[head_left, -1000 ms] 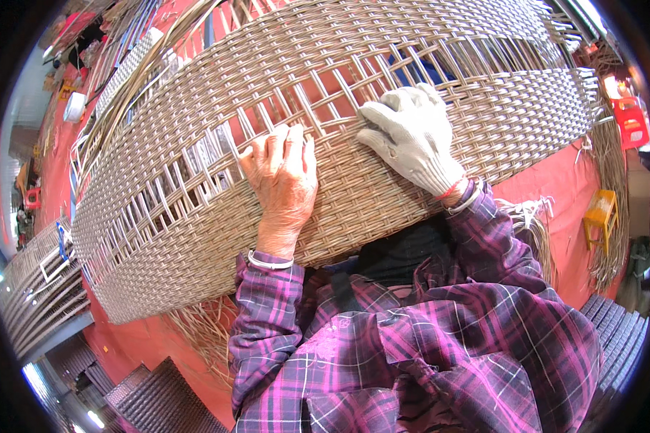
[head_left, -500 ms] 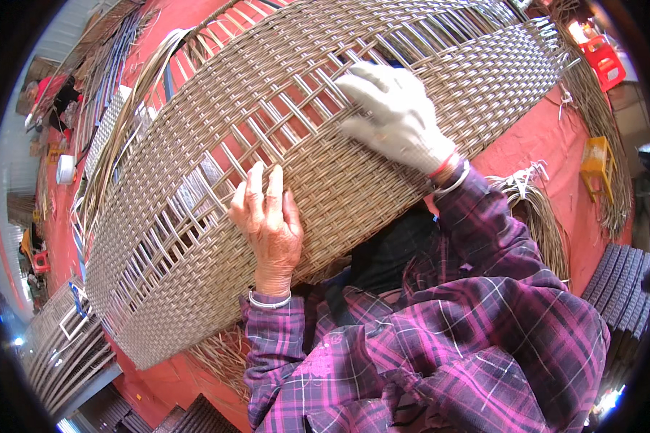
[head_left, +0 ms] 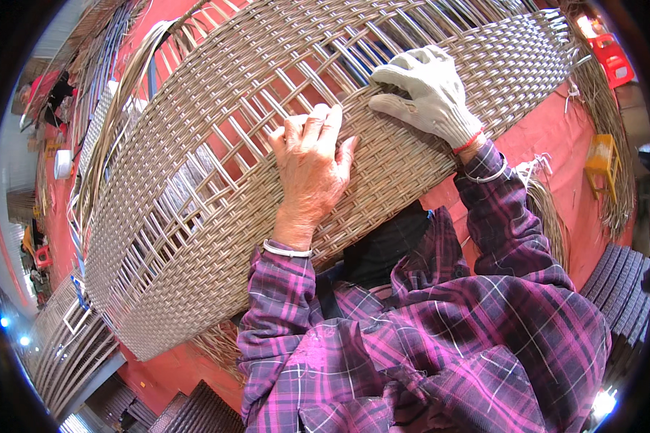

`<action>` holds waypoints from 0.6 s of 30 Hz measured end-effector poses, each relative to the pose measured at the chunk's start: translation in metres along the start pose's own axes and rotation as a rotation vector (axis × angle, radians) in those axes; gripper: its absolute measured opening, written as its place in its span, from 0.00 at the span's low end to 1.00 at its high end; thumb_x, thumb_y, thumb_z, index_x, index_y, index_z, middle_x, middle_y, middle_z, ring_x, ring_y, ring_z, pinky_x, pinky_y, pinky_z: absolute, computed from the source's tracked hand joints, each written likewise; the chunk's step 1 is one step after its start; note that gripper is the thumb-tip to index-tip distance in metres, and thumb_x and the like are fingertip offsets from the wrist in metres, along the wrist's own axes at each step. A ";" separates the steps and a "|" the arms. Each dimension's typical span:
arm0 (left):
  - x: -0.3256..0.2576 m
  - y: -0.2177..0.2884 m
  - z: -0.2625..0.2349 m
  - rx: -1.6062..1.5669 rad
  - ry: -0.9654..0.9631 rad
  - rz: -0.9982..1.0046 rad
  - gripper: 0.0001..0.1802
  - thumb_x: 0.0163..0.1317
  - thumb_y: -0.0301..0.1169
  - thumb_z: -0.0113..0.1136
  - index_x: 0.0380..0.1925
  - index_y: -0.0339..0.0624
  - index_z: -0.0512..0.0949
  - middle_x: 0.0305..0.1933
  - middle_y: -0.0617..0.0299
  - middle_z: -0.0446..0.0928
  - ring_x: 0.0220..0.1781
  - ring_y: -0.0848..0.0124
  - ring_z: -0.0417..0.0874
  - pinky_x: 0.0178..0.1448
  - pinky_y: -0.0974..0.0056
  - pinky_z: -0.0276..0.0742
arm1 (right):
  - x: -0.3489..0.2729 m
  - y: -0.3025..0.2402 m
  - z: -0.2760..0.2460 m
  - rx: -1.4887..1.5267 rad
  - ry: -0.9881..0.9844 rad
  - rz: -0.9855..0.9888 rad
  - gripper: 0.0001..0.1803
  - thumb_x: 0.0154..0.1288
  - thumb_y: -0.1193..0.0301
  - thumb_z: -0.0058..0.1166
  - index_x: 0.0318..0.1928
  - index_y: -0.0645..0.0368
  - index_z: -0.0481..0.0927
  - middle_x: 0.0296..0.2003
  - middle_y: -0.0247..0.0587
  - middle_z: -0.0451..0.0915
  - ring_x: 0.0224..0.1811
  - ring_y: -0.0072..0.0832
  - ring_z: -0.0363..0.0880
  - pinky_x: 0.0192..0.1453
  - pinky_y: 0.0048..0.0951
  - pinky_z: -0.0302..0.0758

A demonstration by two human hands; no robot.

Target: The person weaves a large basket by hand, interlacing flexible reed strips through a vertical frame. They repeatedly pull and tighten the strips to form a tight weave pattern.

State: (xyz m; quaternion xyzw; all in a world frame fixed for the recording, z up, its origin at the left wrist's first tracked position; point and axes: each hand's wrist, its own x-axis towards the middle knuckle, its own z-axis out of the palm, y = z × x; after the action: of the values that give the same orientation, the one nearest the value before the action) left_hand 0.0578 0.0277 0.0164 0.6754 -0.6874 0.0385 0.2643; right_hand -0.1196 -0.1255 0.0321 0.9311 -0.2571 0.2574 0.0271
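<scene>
A large oval panel of brown woven rattan strands (head_left: 227,249) lies tilted before me, with a long unwoven gap across its middle where bare pale rods show. My left hand (head_left: 314,166), bare, has its fingers bent over the lower edge of this gap, gripping the weave; the fingertips are partly hidden. To its right, my right hand (head_left: 430,94) wears a white knit glove. Its thumb and fingers are apart and rest on the weave by the gap, with no strand visible between them.
Long loose strands (head_left: 126,108) hang over the panel's left side. A red stool (head_left: 614,61) and a yellow stool (head_left: 601,166) stand at the right, near a bundle of strands (head_left: 545,216). Stacked dark woven pieces (head_left: 621,296) lie at the lower right on the red floor covering.
My left hand has moved right and up along the gap, its fingers now more bent. My gloved right hand has shifted a little to the right.
</scene>
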 end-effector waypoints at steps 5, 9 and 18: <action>-0.001 0.002 -0.001 0.045 -0.012 0.036 0.28 0.52 0.37 0.70 0.54 0.43 0.77 0.56 0.64 0.75 0.56 0.64 0.71 0.61 0.53 0.60 | 0.000 0.000 0.000 0.021 0.019 0.013 0.21 0.57 0.43 0.60 0.44 0.41 0.85 0.41 0.30 0.84 0.51 0.34 0.79 0.62 0.41 0.66; -0.005 0.005 -0.001 0.061 0.013 0.034 0.31 0.56 0.36 0.67 0.60 0.43 0.74 0.61 0.60 0.73 0.60 0.59 0.69 0.66 0.51 0.58 | 0.001 -0.003 -0.003 -0.014 0.158 -0.006 0.24 0.54 0.45 0.63 0.48 0.41 0.83 0.48 0.32 0.81 0.55 0.34 0.77 0.62 0.44 0.65; -0.027 -0.042 -0.045 0.049 0.027 -0.053 0.14 0.63 0.29 0.60 0.48 0.42 0.81 0.54 0.61 0.80 0.55 0.60 0.77 0.61 0.54 0.67 | 0.031 -0.041 0.009 0.236 -0.094 -0.191 0.08 0.57 0.59 0.62 0.37 0.42 0.82 0.36 0.27 0.81 0.44 0.34 0.78 0.50 0.43 0.70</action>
State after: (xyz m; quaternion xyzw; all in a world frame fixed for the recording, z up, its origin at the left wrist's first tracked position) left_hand 0.1106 0.0669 0.0312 0.6990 -0.6644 0.0574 0.2580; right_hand -0.0720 -0.1058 0.0426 0.9590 -0.1361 0.2384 -0.0704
